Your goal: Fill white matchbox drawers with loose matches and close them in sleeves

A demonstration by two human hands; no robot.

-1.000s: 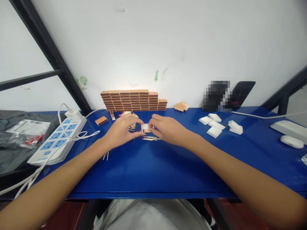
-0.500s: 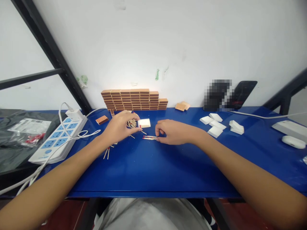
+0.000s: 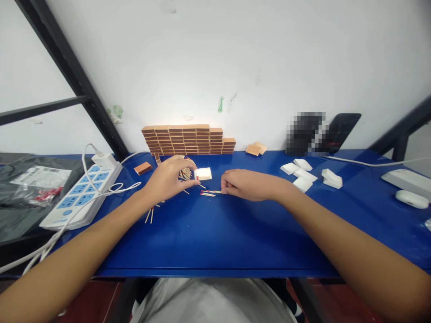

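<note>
My left hand [image 3: 173,176] grips the left end of a small white matchbox tray [image 3: 203,173] between thumb and fingers. Red match heads show at the tray's lower left corner. Closed in a pinch, my right hand [image 3: 237,184] has the plain ends of matches [image 3: 212,192] at its fingertips; their red heads point left, and a few lie just below the tray. How many it holds I cannot tell. Behind my left fingers is a pile of loose matches [image 3: 186,175], partly hidden. More matches [image 3: 150,215] lie below my left wrist.
Stacked matchboxes [image 3: 188,140] stand against the wall, with a single matchbox [image 3: 143,168] to their left. White trays [image 3: 302,176] lie at right, near leaning phones [image 3: 339,133]. A power strip [image 3: 82,193] with white cables is at left. Flattened box sleeves [image 3: 256,149] lie by the wall.
My right hand has shifted slightly right, and its fingertips have closed on the match ends. My left hand and the tray have hardly moved.
</note>
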